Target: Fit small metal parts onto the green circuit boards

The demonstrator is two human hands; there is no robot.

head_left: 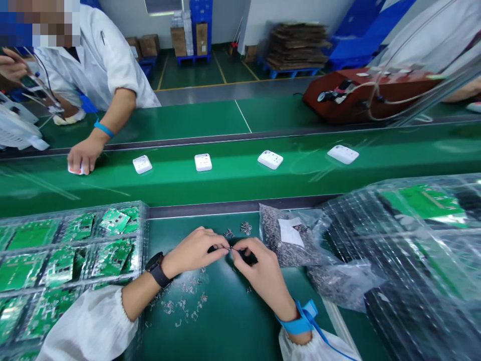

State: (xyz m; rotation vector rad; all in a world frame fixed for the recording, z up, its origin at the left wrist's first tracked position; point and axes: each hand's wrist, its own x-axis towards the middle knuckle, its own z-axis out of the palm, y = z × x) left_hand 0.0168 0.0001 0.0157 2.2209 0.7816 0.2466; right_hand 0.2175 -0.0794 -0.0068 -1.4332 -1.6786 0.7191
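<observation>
My left hand [201, 249] and my right hand [258, 260] meet fingertip to fingertip over the green work mat [218, 321]. Both are closed in a pinch on a tiny dark metal part [230, 248], too small to name exactly. Just beyond the fingers lie two small heaps of metal parts [246, 228]. More loose, bent metal pieces [184, 303] are scattered on the mat below my left wrist. To the right of my right hand rests a clear bag of small metal parts [272, 240] with a white label, and a second bag [338, 283] lies nearer me.
Clear trays [145, 235] of green circuit boards stand at left, with stacked trays [409, 250] at right. A green conveyor belt [233, 183] carries several white socket-like units [203, 162]. Across it, a co-worker's hand [84, 153] grips another unit.
</observation>
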